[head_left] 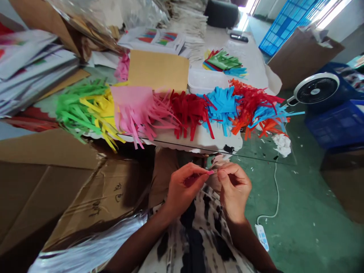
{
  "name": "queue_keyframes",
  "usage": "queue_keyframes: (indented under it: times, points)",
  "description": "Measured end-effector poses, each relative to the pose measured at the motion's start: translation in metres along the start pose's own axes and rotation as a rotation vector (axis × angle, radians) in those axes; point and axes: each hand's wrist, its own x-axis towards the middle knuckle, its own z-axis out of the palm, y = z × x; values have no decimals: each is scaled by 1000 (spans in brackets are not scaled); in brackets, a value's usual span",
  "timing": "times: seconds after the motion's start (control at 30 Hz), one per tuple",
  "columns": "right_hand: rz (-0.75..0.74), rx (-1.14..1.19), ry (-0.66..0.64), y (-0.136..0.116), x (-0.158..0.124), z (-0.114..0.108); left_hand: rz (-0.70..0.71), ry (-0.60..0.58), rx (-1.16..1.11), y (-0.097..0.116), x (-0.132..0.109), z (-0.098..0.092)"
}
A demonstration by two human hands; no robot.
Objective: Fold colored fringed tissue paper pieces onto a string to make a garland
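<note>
Over my lap, my left hand [186,185] pinches a small pink paper strip [210,172] between thumb and forefinger. Just to its right, the thumb and forefinger of my right hand [234,185] press together; what they hold, if anything, is too small to make out. Along the table edge in front of both hands lie bunches of fringed tissue paper: green [76,106], yellow [104,110], pink [133,102], dark red [190,110], blue [223,104] and orange-red [247,102].
A tan card [159,70] and a clear plastic box [207,80] lie behind the fringes. Paper packets [31,72] are stacked at left. A large cardboard box [110,185] stands at lower left. On the right are a fan [315,91] and a power strip [261,237] on the floor.
</note>
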Motion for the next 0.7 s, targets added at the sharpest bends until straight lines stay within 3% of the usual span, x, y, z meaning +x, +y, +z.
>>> queue_keyframes:
  times: [0.33, 0.57, 0.7]
  points:
    - [77, 24, 38, 7, 5, 11, -2, -24, 3, -2, 14, 11]
    - [179, 62, 39, 8, 15, 14, 135, 15, 108, 1, 23, 17]
    - [177, 104, 34, 6, 21, 17, 130, 20, 122, 7, 30, 18]
